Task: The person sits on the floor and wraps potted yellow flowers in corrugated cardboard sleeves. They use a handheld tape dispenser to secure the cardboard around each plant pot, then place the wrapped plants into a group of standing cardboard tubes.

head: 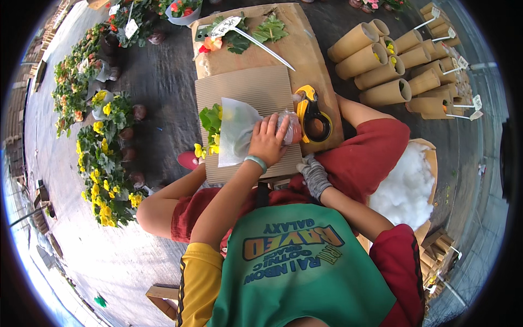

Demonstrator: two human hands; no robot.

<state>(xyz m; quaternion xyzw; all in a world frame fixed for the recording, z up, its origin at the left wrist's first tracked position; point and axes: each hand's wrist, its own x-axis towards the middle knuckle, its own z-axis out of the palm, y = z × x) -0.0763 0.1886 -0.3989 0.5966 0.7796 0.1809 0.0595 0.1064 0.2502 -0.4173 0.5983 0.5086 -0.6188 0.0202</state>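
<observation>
A potted plant with yellow flowers (214,149) and green leaves lies on its side on a sheet of corrugated cardboard (241,85). White translucent wrapping (237,122) surrounds its stems, and clear plastic covers the reddish-brown pot (292,128). My bare left hand (267,139), with a pale bangle at the wrist, is laid over the wrapped plant beside the pot, fingers curved around it. Low at the cardboard's near right corner is my right hand (316,178) in a grey knit glove; whether it grips the corner is unclear. A yellow-and-black tape dispenser (312,114) lies right of the pot.
Under the sheet is a large cardboard box (314,57), bearing cut leaves (269,29), a white plant tag (261,45) and a phone (202,33). Cardboard tubes (361,61) lie at the right, white fibre stuffing (404,186) nearer me. Flowering plants (102,171) line the left.
</observation>
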